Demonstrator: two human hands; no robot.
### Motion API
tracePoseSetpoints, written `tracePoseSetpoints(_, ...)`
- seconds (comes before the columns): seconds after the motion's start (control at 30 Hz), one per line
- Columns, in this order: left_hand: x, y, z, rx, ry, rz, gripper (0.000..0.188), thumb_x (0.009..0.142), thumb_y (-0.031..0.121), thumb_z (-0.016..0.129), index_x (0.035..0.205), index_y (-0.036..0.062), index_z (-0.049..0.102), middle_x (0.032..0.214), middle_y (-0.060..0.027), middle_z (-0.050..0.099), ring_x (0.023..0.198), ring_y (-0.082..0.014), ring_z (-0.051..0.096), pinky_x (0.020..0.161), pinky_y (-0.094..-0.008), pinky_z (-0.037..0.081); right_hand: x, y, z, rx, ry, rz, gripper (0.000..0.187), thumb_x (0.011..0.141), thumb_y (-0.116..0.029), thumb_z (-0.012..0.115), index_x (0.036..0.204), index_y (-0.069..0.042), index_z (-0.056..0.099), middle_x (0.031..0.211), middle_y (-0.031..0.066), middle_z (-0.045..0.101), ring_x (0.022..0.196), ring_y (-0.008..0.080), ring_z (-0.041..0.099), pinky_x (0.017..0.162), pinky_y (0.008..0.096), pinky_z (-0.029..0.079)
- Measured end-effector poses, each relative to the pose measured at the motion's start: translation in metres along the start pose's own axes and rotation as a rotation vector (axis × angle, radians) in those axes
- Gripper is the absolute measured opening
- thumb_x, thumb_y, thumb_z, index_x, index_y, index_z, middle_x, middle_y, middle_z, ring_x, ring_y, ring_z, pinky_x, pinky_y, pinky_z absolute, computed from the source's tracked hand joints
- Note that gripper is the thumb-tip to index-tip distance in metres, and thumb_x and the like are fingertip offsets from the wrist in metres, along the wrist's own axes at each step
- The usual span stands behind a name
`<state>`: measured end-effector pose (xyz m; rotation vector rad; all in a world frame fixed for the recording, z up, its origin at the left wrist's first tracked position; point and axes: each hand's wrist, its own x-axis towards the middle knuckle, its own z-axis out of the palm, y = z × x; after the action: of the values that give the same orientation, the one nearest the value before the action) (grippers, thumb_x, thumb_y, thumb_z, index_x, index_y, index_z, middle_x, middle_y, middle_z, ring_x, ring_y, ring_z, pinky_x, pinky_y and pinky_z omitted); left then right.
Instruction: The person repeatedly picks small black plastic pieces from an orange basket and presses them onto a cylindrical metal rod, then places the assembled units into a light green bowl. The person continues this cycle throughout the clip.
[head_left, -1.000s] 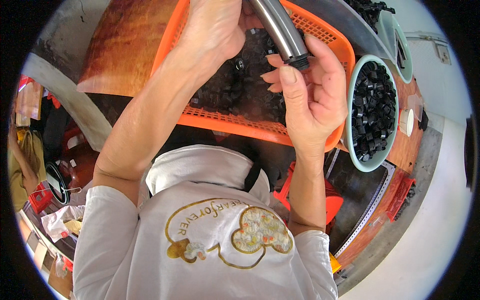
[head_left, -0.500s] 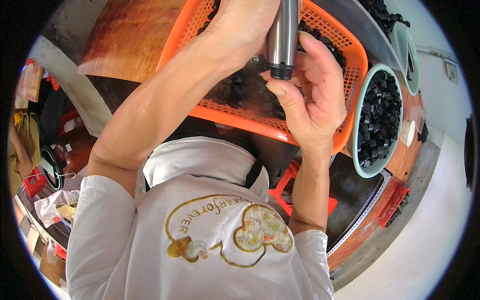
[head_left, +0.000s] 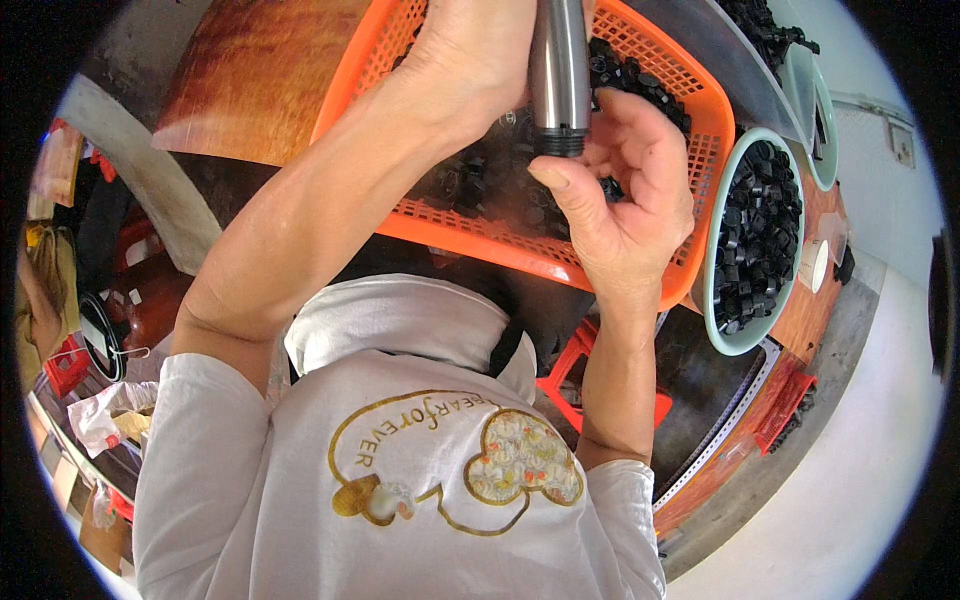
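A dark grey metal tube [head_left: 561, 75] with a black threaded lower end [head_left: 561, 143] hangs over the orange basket [head_left: 470, 231]. My left hand [head_left: 480, 45] grips its upper part; most of those fingers lie beyond the top edge of the view. Close to the threaded end, my right hand [head_left: 640, 205] is loosely curled, thumb and fingers apart, with the thumb tip just under the thread. A small black piece [head_left: 610, 188] shows between thumb and fingers; whether it lies in the hand or behind it, I cannot tell. Small black plastic parts [head_left: 455, 185] fill the basket.
To the right stands a pale green basin [head_left: 715, 300] heaped with black parts [head_left: 757, 240]. A clear plastic sheet [head_left: 735, 60] leans behind the basket. A wooden board [head_left: 250, 80] is at the back left, and a red stool [head_left: 575, 365] sits below the right forearm.
My right fingers have drawn back from the tube's side and curled a little lower. The tube and my left hand have shifted slightly up and left.
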<state>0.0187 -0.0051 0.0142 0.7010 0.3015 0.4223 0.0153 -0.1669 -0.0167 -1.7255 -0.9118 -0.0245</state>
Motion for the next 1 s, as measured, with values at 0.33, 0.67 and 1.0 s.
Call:
tracePoseSetpoints(0.33,0.003,-0.002,0.0,-0.054,0.02,0.1,0.035,0.101,0.041,0.053,0.102,0.0059,0.053,0.064,-0.0051,0.055,0.052,-0.0153,0.052,0.049,-0.0267,0.043,-0.001,-0.019,0.01,-0.208,0.036,0.04,0.027,0.084,-0.017,0.081,0.079,-0.003,0.058,0.053,0.0035,0.055,0.044,0.0131,0.054,0.042,0.0274,0.042)
tracePoseSetpoints(0.67,0.0,-0.002,-0.001,0.107,-0.009,0.182,0.035,0.102,0.041,0.052,0.101,0.0065,0.054,0.063,-0.003,0.055,0.051,-0.0126,0.051,0.046,-0.0254,0.042,0.003,-0.015,0.012,-0.398,0.027,-0.158,0.031,0.082,-0.015,0.079,0.072,-0.006,0.051,0.052,0.0041,0.047,0.043,0.0219,0.05,0.042,0.0348,0.04)
tracePoseSetpoints(1.0,-0.003,0.0,0.002,0.177,0.084,0.197,0.031,0.099,0.038,0.06,0.098,0.0072,0.058,0.064,-0.0014,0.055,0.049,-0.0106,0.05,0.044,-0.0238,0.042,0.006,-0.005,0.012,-0.506,0.03,-0.263,0.032,0.078,-0.018,0.081,0.072,-0.007,0.051,0.052,0.0039,0.045,0.043,0.0225,0.05,0.042,0.0352,0.041)
